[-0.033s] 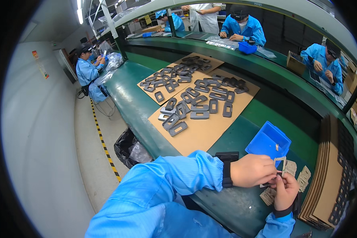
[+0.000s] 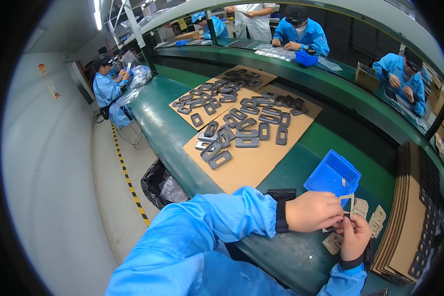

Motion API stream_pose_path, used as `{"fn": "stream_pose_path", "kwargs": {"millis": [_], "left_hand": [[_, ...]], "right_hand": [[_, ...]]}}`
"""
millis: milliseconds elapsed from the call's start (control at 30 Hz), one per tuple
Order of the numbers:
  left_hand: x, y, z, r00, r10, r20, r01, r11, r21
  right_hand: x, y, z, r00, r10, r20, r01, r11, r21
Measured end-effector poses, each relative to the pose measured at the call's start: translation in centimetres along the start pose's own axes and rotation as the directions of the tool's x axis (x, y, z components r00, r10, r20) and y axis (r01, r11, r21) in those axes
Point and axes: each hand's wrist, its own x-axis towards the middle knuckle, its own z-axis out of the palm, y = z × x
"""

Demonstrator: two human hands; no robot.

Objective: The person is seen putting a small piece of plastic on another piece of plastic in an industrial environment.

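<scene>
The fingers of the right hand [image 2: 355, 240] are clamped on a small pale frame [image 2: 351, 204], which is above the counter [image 2: 281, 259], just beside the blue bin [image 2: 330, 171]. The fingertips of the left hand [image 2: 313, 212] come close to the same place, but they are partly hidden, and I cannot tell what they grip. A dark piece between the hands is hard to make out. The hands partly cover the pale flat pieces [image 2: 377, 222].
</scene>
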Motion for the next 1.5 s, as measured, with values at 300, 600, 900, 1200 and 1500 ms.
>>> {"fn": "stream_pose_path", "kwargs": {"millis": [300, 600, 900, 1200, 1500], "left_hand": [[0.7, 0.1, -1.1, 0.964, -0.252, 0.087, 0.265, 0.939, -0.217], [0.9, 0.7, -1.5, 0.798, -0.572, 0.192, 0.595, 0.698, -0.398], [1.6, -2.4, -3.0, 0.971, -0.232, -0.053, 0.236, 0.966, 0.107], [1.4, -2.4, -3.4, 0.925, -0.381, 0.007, 0.371, 0.905, 0.209], [1.6, -2.6, -3.3, 0.947, -0.320, -0.026, 0.319, 0.929, 0.186]], "right_hand": [[0.6, -0.5, 0.3, 0.994, 0.091, 0.064, -0.096, 0.992, 0.087], [0.6, -1.0, 0.4, 0.993, 0.109, 0.036, -0.112, 0.989, 0.100], [1.0, -0.7, -0.2, 0.995, 0.100, -0.029, -0.092, 0.975, 0.203], [1.1, -0.6, -0.2, 0.996, 0.094, -0.002, -0.091, 0.974, 0.208], [1.1, -0.4, -0.4, 0.994, 0.102, -0.026, -0.095, 0.977, 0.191]]}}
